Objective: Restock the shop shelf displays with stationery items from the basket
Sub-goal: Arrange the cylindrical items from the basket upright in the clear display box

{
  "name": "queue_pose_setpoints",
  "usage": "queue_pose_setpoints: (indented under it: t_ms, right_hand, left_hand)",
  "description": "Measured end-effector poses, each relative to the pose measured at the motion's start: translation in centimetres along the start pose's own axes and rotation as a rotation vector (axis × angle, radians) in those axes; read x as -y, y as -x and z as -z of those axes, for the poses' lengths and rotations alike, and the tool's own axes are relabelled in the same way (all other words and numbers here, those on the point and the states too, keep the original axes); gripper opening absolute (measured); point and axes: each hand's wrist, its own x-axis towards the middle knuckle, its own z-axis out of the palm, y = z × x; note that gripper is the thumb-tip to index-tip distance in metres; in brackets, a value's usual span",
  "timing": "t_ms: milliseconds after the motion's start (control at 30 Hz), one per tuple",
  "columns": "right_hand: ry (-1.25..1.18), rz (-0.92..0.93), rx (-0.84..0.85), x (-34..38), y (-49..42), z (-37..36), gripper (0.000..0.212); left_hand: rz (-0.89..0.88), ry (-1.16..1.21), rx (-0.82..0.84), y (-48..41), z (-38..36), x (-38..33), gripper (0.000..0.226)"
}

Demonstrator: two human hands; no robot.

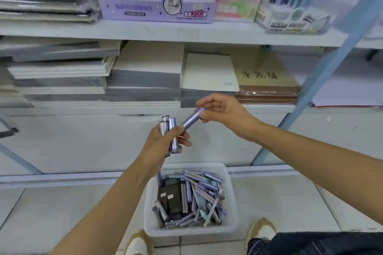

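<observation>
My left hand (165,143) grips a small bunch of lead-refill tubes (171,130), purple and silver, held upright in front of the lower shelf. My right hand (219,109) pinches one more purple tube (191,120) by its upper end, its lower end close to the bunch. Below, on the floor, a white plastic basket (231,196) holds several purple, teal and grey tubes and sticks plus dark flat boxes. On the upper shelf stands a purple display box (155,9) marked 2B 0.5.
Stacks of notebooks (143,80) and brown-covered pads (267,87) fill the lower shelf. More display boxes (294,16) sit at the upper right. A blue shelf post (323,72) slants on the right. My shoes (262,231) flank the basket on the tiled floor.
</observation>
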Motion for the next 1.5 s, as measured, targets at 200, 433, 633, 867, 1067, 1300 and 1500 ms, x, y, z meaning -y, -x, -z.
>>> queue_pose_setpoints:
  t_ms: [200,433,633,867,1067,1300,1500]
  right_hand:
    - [-0.004,0.223,-0.18,7.8,2.1,4.0,0.02]
    - [0.068,0.463,-0.463,15.9,2.9,9.8,0.019]
    - [0.368,0.506,-0.657,19.4,0.7,15.6,0.016]
    - [0.646,0.442,-0.663,18.3,-3.2,17.9,0.017]
    - [0.847,0.36,-0.622,17.8,-4.0,19.1,0.016]
    - [0.834,0.306,-0.503,18.2,-4.0,19.6,0.017]
    - [0.957,0.274,-0.592,16.6,-4.3,19.0,0.018]
  left_hand:
    - [-0.097,-0.023,0.208,-0.1,-5.8,-8.2,0.036]
    - [-0.258,-0.042,0.295,-1.0,-11.6,-16.5,0.03]
    - [-0.311,-0.055,0.231,-3.3,-13.7,-19.9,0.031]
    - [-0.299,-0.078,0.227,-6.2,-14.8,-21.4,0.033]
    - [-0.303,-0.115,0.242,-7.5,-15.5,-21.7,0.027]
    - [-0.243,-0.126,0.355,-8.0,-15.8,-21.5,0.02]
    - [-0.215,-0.068,0.399,-7.6,-15.4,-21.4,0.021]
